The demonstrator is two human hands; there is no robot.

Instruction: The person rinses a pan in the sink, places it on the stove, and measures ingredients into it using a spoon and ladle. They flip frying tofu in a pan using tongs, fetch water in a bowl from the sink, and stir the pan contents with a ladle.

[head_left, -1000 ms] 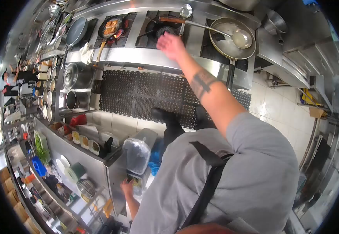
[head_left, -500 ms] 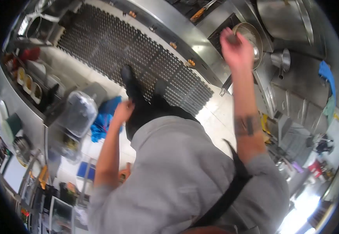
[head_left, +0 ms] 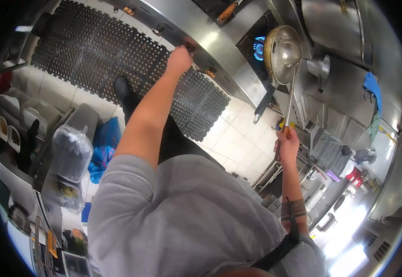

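My right hand (head_left: 288, 142) is closed around the wooden grip of a long metal ladle (head_left: 290, 99). The bowl of the ladle rests inside a frying pan (head_left: 275, 51), whose black handle (head_left: 265, 102) points toward me. A blue flame (head_left: 258, 48) burns at the left side of this pan, partly uncovered. My left hand (head_left: 180, 60) reaches to the stove's front panel, its fingers closed on a dark control knob (head_left: 190, 47).
A wooden-handled utensil (head_left: 228, 12) lies at the top. Right of the pan stand a metal funnel-shaped vessel (head_left: 320, 67) and a blue cloth (head_left: 372, 87). Black perforated matting (head_left: 104, 51) covers floor below the stove. At left are plastic tubs (head_left: 73, 150) and a blue bag (head_left: 105, 145).
The view has turned toward the right end of the stove. My right hand has taken hold of the ladle. My left hand has risen from the low left to the knob. The blue flame now shows.
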